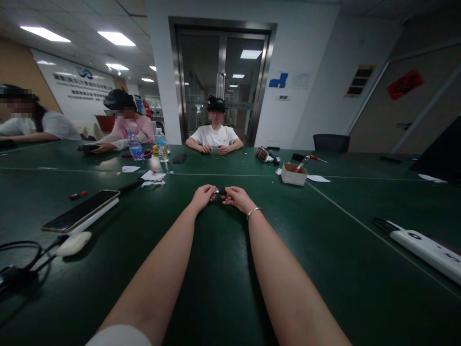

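Bare forearms (pixel 154 274) reach across a glossy dark-green surface (pixel 219 298), a silver bracelet (pixel 254 212) circling the right wrist. Fingers of the left hand (pixel 203 197) pinch the silver end of a small black-and-silver object (pixel 222 191), while those of the right hand (pixel 236 197) grasp its black part; it sits between the two hands, though whether it touches the surface cannot be told. At left lie a dark-screened smartphone (pixel 81 211) on a white slab (pixel 103 212) and a rounded white plastic case (pixel 74 243) beside black cables (pixel 18 276). At right lies a long white power strip (pixel 428 250). Farther off, an open, pale cardboard box (pixel 293 177) stands near white paper (pixel 319 179), and two clear plastic bottles (pixel 135 146) stand at left. Across the surface, a person in a white T-shirt (pixel 215 137) sits before metal-framed glass double doors (pixel 200 67); a person in pink (pixel 133 127) sits to the left. Bright rectangular ceiling panels (pixel 116 38) light the room, and a red square decoration (pixel 405 85) marks a door at right.
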A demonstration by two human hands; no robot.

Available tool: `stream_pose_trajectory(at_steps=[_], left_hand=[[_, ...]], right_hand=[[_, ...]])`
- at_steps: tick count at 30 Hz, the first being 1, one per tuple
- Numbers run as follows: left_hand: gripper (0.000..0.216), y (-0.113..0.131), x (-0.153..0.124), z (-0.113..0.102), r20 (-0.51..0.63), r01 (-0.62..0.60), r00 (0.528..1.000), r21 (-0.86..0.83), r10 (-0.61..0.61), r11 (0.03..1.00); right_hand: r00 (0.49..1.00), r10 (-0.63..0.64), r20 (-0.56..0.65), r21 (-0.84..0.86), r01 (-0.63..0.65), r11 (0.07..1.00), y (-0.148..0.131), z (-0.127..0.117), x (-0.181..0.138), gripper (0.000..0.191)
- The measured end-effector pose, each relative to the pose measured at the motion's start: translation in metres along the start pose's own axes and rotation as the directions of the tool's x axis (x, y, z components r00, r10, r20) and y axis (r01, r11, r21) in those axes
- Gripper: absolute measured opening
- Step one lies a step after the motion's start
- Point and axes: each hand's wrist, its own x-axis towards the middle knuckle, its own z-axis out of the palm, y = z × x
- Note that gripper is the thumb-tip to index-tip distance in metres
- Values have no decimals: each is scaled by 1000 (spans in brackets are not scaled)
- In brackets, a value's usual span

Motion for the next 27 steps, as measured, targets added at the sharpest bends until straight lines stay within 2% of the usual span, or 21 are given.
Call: stream_pose_trajectory(at_steps=[2,7,15,19,23,27], left_hand=[[27,1,0,1,-7,1,1000,-2,-1,1000],[27,0,1,3,14,91,996,75,-92,993],[23,-3,3,4,-45,24,999,105,-19,994],[25,-3,3,3,-10,44,999,89,-44,995],[22,-3,2,4,5,-5,1000,122,5,992],[24,-3,1,4,12,21,1000,139,-23,990]], right_hand=[[1000,0,-4,1,0,1000,0,0,0,9],[1000,-2,4,-3,2,1000,0,1,0,7],[1000,5,-3,5,-5,1000,0,1,-1,5],[1000,8,-9,2,-8,1000,0,1,0,5],[1000,0,-6,0,0,1000,1,1,1,4],[1000,-5,-1,-6,5,1000,2,0,2,6]])
